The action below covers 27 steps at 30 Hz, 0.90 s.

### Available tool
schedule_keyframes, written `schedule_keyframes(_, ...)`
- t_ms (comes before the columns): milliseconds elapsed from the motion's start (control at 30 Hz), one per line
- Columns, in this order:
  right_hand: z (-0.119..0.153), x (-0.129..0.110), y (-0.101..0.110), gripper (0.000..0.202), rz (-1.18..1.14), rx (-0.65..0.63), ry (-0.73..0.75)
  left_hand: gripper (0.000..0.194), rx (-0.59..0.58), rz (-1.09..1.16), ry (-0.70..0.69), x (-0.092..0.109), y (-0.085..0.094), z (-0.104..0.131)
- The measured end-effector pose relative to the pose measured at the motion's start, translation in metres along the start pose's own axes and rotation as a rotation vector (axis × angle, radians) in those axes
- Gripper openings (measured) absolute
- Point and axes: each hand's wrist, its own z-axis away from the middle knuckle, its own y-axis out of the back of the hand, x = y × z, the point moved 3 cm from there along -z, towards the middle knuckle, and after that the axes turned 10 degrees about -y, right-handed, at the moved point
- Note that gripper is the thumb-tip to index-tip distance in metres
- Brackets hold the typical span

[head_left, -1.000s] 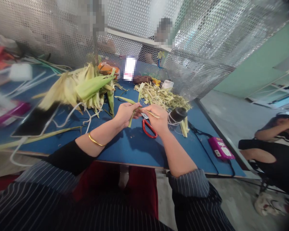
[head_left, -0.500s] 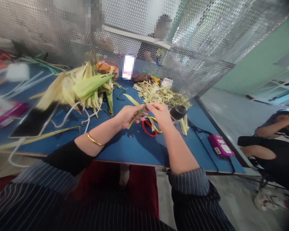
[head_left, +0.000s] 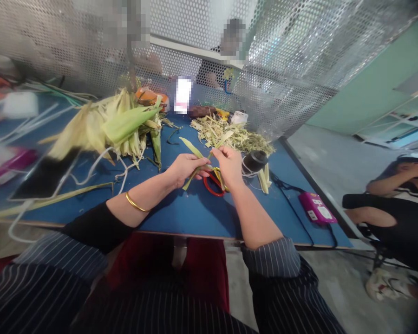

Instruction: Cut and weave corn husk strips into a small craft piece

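My left hand (head_left: 188, 169) is closed on strips of corn husk (head_left: 191, 180), pinched between thumb and fingers, with ends sticking out above and below. My right hand (head_left: 228, 162) pinches the same husk strips close beside it, where they cross. Exactly how the strips are joined is hidden by my fingers. Scissors (head_left: 214, 188) with red and yellow handles lie on the blue table (head_left: 191, 218) just below my hands. To the right of my right hand stands a dark spool of thread (head_left: 254, 162).
A pile of corn husks (head_left: 125, 123) lies at the left, near a phone (head_left: 43, 178) and white cable. Husk scraps (head_left: 226, 132) are heaped behind my hands. A purple packet (head_left: 316, 208) sits at the right edge. Another person (head_left: 400, 204) sits to the right.
My right hand has tilted slightly and the husk strips between my hands have spread a little into a crossing. The whole view has shifted slightly.
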Motion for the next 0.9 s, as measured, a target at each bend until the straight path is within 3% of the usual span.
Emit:
schedule_keyframes(100, 0.006, -0.016, 0.011, 0.022, 0.197, 0.173, 0.223, 0.019, 0.092, 0.072, -0.067, 0.005, 0.007, -0.004)
schedule_keyframes(167, 0.012, -0.022, 0.009, 0.028, 0.258, 0.146, 0.277, 0.018, 0.150, 0.132, -0.132, 0.011, 0.012, -0.008)
schedule_keyframes(300, 0.022, -0.018, -0.014, 0.028, 0.323, -0.156, 0.189, 0.015, 0.146, 0.253, -0.195, 0.018, 0.015, -0.012)
schedule_keyframes(433, 0.023, -0.007, -0.029, 0.024, 0.256, -0.296, 0.054, 0.018, 0.114, 0.271, -0.206, 0.015, 0.012, -0.014)
schedule_keyframes(633, 0.025, -0.006, -0.033, 0.025, 0.091, -0.325, -0.020, 0.015, 0.079, 0.209, -0.273, 0.007, 0.014, -0.018)
schedule_keyframes(767, 0.025, -0.004, -0.036, 0.026, 0.135, -0.280, -0.017, 0.006, 0.059, 0.127, -0.296, 0.004, 0.015, -0.018)
schedule_keyframes(900, 0.025, -0.003, -0.037, 0.027, 0.109, -0.297, -0.012, 0.010, 0.089, 0.056, -0.341, 0.003, 0.017, -0.019)
